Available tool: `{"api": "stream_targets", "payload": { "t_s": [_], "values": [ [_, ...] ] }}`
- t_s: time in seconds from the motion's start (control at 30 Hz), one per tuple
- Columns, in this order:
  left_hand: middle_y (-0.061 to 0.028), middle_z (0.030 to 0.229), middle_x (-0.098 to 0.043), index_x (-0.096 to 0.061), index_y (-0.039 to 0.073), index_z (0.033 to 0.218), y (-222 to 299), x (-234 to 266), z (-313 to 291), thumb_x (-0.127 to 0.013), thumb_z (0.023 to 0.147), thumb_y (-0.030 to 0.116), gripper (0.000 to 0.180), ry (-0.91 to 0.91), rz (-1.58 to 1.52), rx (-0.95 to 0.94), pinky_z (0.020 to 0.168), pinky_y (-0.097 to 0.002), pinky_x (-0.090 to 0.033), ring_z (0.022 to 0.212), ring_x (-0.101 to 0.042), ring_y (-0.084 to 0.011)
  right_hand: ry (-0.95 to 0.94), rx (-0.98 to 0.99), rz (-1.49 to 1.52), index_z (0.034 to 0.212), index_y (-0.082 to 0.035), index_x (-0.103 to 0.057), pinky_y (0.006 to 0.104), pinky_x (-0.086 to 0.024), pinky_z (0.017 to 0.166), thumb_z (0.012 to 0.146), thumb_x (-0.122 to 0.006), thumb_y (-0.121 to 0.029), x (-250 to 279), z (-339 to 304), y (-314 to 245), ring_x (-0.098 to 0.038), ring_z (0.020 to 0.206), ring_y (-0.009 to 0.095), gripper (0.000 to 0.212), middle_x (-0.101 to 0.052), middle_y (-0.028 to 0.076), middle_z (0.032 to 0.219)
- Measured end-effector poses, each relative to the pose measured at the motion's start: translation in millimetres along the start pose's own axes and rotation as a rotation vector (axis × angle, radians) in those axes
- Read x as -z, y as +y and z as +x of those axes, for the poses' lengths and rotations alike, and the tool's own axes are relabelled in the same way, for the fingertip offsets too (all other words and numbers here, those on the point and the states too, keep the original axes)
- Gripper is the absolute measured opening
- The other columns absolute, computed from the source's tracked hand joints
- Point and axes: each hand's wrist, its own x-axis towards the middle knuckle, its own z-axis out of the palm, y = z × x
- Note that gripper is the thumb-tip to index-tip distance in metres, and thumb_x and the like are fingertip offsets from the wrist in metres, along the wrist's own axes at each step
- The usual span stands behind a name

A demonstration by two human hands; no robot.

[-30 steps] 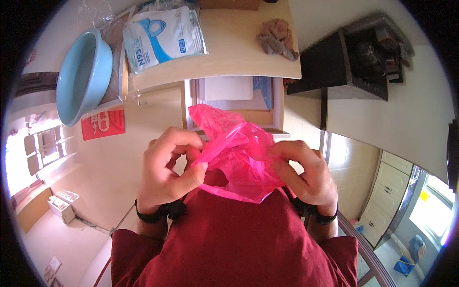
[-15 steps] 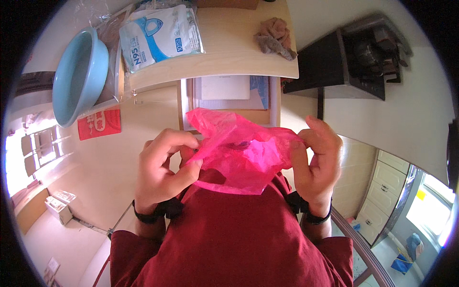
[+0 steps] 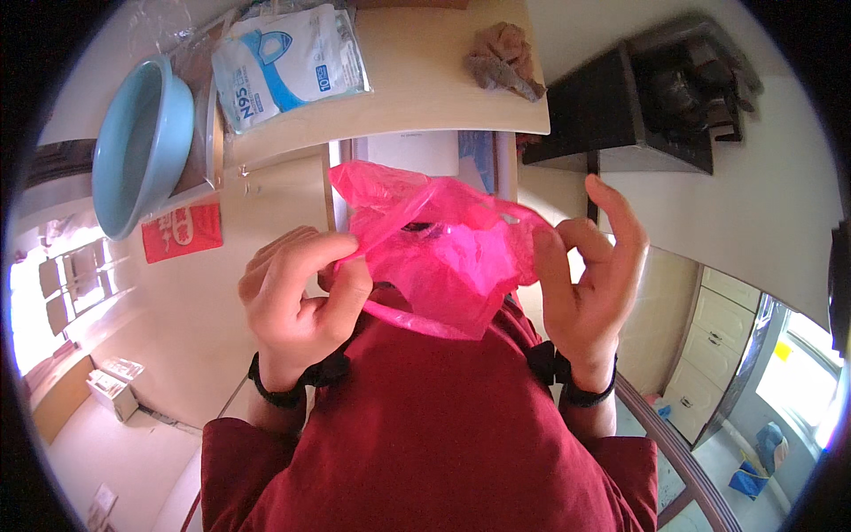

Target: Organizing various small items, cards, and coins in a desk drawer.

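Observation:
A thin, see-through pink plastic bag (image 3: 443, 257) is stretched between my two hands in front of my chest. Its mouth faces up and gapes partly, with a small dark spot showing through near the middle that I cannot make out. My left hand (image 3: 301, 297) pinches the left rim between thumb and forefinger, the other fingers curled. On the right side, my right hand (image 3: 589, 275) grips the rim between thumb and a bent finger, while one finger points up and away. Each wrist wears a black strap.
Beyond the bag is a pulled-out drawer (image 3: 403, 151) holding flat papers or booklets. The wooden desktop (image 3: 417, 71) above it bears a white-and-blue mask pack (image 3: 288, 66) and a crumpled brown cloth (image 3: 505, 62). A blue basin (image 3: 142, 146) stands left; a black box-shaped unit (image 3: 585, 115) sits right.
Both hands have risen slightly with the bag, the left also shifting outward. The bag's mouth gapes wider, and a finger of my right hand is stretched higher.

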Motion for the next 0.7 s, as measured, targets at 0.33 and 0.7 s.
{"api": "stream_targets", "payload": {
  "t_s": [0.33, 0.7],
  "values": [
    [-0.0073, 0.062, -0.060, -0.063, 0.000, 0.084, 5, -13, 11, -0.066, 0.066, -0.010, 0.021, -0.054, 0.019, 0.069, 0.046, -0.0241, -0.041, 0.048, -0.053, -0.0132, -0.175, 0.448, -0.133, 0.098, -0.002, -0.060, 0.0364, -0.052, 0.058, 0.064, -0.074, -0.002, 9, 11, -23, -0.059, 0.063, 0.026, 0.037, -0.060, 0.012, 0.087],
    [-0.0087, 0.062, -0.060, -0.064, 0.004, 0.081, 3, -22, 10, -0.068, 0.070, -0.005, 0.014, -0.124, -0.071, 0.092, 0.051, -0.0305, -0.046, 0.053, -0.059, -0.0212, -0.780, 0.159, -0.338, 0.094, 0.004, -0.058, 0.0432, -0.050, 0.071, 0.073, -0.055, -0.001, -55, 17, -10, -0.061, 0.085, 0.039, 0.021, -0.061, 0.022, 0.095]
  ]
}}
